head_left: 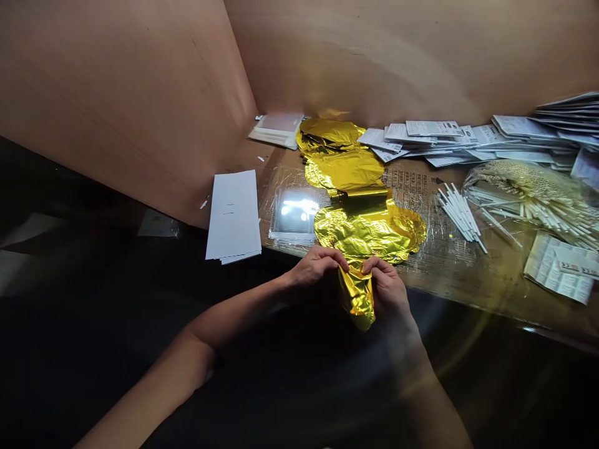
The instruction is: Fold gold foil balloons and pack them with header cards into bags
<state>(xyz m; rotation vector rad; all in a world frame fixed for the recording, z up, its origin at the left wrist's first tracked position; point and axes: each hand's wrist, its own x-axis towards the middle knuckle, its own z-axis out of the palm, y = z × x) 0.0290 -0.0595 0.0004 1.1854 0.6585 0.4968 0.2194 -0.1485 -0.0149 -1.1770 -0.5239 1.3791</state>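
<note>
Both my hands pinch one gold foil balloon [359,298], flat and partly folded, at the table's front edge. My left hand [319,265] grips its upper left corner between thumb and fingers. On the other side my right hand [386,280] has hold of the upper right edge, and the lower end hangs down in a rounded tip. Just beyond my fingers lies a heap of more flat gold foil balloons [365,229], crinkled and shiny. Further gold foil pieces [345,169] stretch back from it toward the wall.
Left of the foil are clear plastic sleeves [294,212] and a stack of white cards [234,215] on the cardboard-covered table [421,274]. White paper sticks [461,215], a plastic bag of sticks [538,193] and printed packets [433,129] lie right. Tall panels [374,56] enclose the back and left.
</note>
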